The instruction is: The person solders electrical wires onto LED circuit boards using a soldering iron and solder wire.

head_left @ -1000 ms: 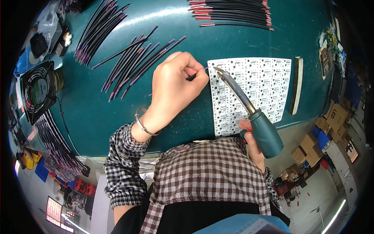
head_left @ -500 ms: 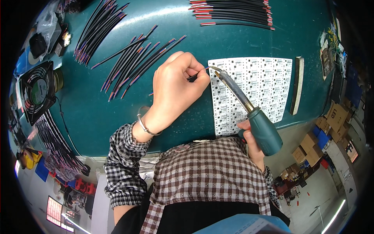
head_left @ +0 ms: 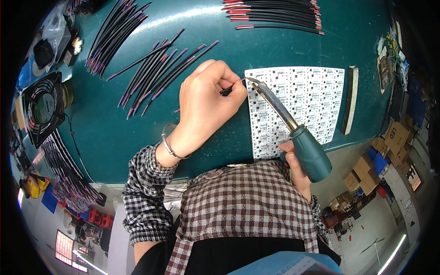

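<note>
My left hand pinches a short black cable whose thin coloured wire ends poke out to the right of the fingertips. Those ends meet the tip of a soldering iron at the upper left corner of a white sheet of small circuit boards. Around the iron's dark green handle, my right hand is closed, mostly hidden behind it. The iron slants up and left across the sheet. Left of my left hand lies a loose group of black cables with red and blue ends.
More cable bundles lie at the far left, and a row of cables at the far middle. A black fan stands at the left edge. Right of the sheet is a narrow bar. Cardboard boxes are beyond the table's right side.
Almost nothing differs. Both hands, the cable and the soldering iron keep practically the same place.
</note>
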Demonstrator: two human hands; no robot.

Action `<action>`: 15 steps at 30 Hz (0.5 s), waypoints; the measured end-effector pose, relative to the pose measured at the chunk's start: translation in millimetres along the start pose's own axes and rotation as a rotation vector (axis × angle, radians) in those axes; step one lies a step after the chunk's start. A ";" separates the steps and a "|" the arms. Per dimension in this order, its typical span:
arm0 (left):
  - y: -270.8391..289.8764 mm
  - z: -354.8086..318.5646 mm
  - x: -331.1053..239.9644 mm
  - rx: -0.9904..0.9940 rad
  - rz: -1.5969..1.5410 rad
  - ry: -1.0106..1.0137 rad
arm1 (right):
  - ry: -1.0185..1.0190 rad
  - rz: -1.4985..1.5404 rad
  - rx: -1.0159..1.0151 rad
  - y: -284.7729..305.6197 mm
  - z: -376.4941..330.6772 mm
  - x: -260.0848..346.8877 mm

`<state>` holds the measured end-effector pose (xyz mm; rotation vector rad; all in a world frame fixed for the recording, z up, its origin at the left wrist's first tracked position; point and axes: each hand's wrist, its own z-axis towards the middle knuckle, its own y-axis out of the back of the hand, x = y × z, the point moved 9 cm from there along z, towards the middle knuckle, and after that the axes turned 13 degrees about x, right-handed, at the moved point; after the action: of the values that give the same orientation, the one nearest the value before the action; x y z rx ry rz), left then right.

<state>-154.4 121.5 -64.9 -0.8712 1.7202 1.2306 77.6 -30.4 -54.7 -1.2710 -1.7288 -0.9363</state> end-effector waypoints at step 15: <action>-0.5 0.5 1.2 0.000 0.001 0.005 | -0.021 0.091 -0.096 -1.7 5.7 20.3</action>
<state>-154.4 121.7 -66.3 -0.8737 1.7246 1.2308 71.1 -17.7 -39.1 -1.4137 -1.6444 -0.9655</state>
